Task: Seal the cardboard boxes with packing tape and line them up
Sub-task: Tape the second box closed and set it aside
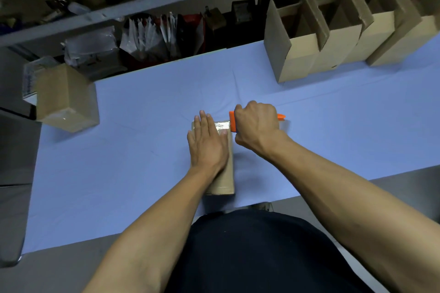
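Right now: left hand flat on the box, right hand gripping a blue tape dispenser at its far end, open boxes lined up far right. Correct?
One error: the tape dispenser is orange, not blue, as the head view shows. The rest holds: left hand flat on the box, right hand gripping the dispenser at its far end, open boxes far right.

A cardboard box (223, 162) lies on the counter (142, 162) at its near edge. On the box rests the left hand (207, 143); just right of the box, the right hand (258, 123) grips a tape dispenser (232, 122). Far right behind the box stands a row of open boxes (333, 38); far left, a sealed box (66, 100).
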Demonstrator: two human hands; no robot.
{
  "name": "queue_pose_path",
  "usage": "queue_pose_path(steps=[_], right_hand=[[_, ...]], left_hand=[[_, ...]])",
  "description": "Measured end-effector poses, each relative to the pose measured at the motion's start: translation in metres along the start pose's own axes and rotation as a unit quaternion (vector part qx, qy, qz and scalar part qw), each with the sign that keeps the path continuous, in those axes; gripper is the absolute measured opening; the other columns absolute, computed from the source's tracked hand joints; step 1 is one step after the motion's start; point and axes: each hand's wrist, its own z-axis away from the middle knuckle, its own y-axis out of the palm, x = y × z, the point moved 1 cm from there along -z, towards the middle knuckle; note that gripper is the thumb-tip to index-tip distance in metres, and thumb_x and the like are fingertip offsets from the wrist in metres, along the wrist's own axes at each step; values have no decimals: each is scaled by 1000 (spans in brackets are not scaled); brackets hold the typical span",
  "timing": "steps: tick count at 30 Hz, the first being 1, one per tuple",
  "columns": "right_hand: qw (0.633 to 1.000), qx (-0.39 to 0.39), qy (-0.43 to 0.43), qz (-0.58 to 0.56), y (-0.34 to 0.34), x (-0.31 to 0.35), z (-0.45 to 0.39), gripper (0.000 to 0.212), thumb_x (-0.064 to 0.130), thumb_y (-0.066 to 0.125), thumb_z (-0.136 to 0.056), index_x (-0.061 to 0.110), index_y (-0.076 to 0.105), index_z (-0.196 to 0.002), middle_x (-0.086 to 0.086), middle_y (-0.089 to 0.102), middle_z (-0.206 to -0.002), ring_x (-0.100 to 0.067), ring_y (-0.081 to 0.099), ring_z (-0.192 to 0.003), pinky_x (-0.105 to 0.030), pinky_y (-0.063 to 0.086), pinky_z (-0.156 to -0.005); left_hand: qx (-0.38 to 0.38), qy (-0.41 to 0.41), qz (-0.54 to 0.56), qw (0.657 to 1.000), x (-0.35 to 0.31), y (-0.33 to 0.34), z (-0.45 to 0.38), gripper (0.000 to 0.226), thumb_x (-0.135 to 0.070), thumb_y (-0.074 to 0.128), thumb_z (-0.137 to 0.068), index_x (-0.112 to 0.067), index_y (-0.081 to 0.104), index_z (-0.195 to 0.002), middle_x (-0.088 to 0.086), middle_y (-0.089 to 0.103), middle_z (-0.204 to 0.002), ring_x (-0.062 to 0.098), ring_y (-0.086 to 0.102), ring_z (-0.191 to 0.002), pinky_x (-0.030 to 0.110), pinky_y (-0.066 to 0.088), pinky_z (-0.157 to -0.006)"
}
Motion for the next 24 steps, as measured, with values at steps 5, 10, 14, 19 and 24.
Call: queue_pose_path(steps=[5, 10, 14, 19, 24], right_hand=[[999, 22, 22, -28, 17, -1, -4, 17, 24, 63, -83, 16, 55, -96, -7, 62, -98, -26, 58, -78, -29, 30, -62], [987, 54, 93, -117, 66, -7, -1, 58, 45, 65, -87, 16, 43, -133, -12, 55, -113, -34, 62, -92, -33, 34, -65], [990, 30, 90, -100, 84, -13, -11, 77, 29, 58, -95, 12, 14, -155, -19, 46, -127, -37, 56, -103, -37, 36, -72], [976, 95, 76, -179, 103, -11, -13, 79, 5, 58, -89, 10, 14, -155, -24, 41, -131, -39, 52, -106, -42, 43, -84], [953, 87, 70, -283, 116, -5, -5, 51, -3, 57, -85, 2, 45, -134, -25, 51, -120, -40, 55, -98, -38, 38, -69]], left_hand=[[-12, -7, 1, 1000, -6, 3, 3, 67, -45, 21, -105, -8, 2, -158, 7, -7, -167, 24, -7, -153, 46, 1, -121], [-25, -10, 41, 999, 1, 2, 8, 68, -44, 28, -105, -12, 1, -159, 7, -10, -166, 23, -10, -153, 43, -2, -121], [-105, -33, 265, 958, 12, -7, 12, 69, -19, 56, -99, -12, 20, -157, 6, 9, -166, 21, 7, -153, 6, 2, -112], [-110, -176, 399, 893, 41, -13, 14, 65, -21, 75, -87, -14, 46, -145, 1, 54, -140, 16, 51, -128, 17, 36, -103], [-118, -162, 440, 875, 52, -13, 13, 40, -18, 78, -83, -16, 65, -120, -13, 66, -105, 4, 63, -105, 8, 45, -86]])
